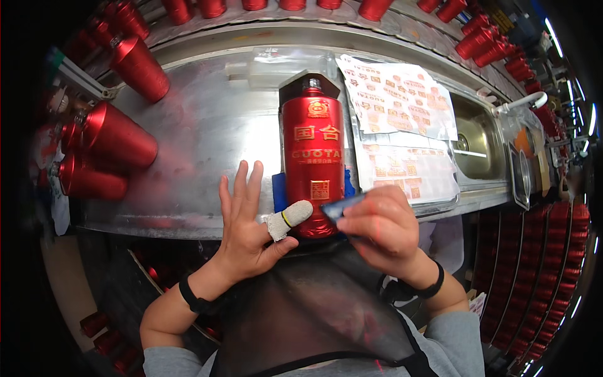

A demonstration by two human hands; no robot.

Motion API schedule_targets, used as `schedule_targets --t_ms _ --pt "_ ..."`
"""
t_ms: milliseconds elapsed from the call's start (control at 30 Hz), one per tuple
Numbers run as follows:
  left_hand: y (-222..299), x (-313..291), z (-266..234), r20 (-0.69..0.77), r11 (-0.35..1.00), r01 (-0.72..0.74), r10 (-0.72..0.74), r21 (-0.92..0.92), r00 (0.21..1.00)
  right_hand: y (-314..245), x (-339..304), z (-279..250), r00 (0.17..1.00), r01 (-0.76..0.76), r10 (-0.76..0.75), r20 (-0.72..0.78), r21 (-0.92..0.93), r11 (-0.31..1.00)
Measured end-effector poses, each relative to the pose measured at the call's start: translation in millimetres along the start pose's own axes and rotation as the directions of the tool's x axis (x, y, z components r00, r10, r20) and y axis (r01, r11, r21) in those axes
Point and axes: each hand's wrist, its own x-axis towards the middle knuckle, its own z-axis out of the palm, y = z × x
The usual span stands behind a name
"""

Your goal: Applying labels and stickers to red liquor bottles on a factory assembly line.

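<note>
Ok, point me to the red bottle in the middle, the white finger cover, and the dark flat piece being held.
Red bottle (314, 168), head view: middle of its body.
White finger cover (297, 215), head view: between its yellow band and tip.
Dark flat piece (336, 208), head view: its exposed face.

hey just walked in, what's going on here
A person has a red bottle lying on a metal worktop, its neck pointing away. The left hand is spread, its cloth-covered index fingertip at the bottle's lower end. The right hand grips a flat dark piece beside it. Printed sheets lie to the right.
</note>
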Motion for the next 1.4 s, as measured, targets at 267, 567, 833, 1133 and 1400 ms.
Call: schedule_targets --t_ms 267,567,833,1133,1400 --pt "-12.4 9.3 -5.8 -0.075 0.971 0.002 -0.02 -0.24 0.997 -19.2 14.0 16.1 0.996 0.045 -0.061 -0.07 -0.209 0.977" --pt "-11.4 -3.0 9.8 -0.135 0.811 0.058 -0.167 -0.582 0.977 -33.1 36.0 57.5 0.951 0.303 -0.307 0.04 -0.326 0.895" --pt "4.8 -8.0 -4.1 -0.136 0.879 -0.003 -0.071 -0.476 0.988 -33.8 24.2 47.9 0.941 0.317 -0.335 -0.054 -0.212 0.924" --pt "8.6 -9.5 -8.0 0.014 0.983 -0.122 0.125 -0.135 0.992 -14.5 -11.1 10.7 0.989 0.024 0.003 -0.15 0.179 0.984" --pt "43.6 18.3 -17.7 0.015 0.972 -0.163 0.163 0.168 0.987 6.4 -36.9 3.8 0.685 -0.579 0.728 0.01 0.614 0.536"
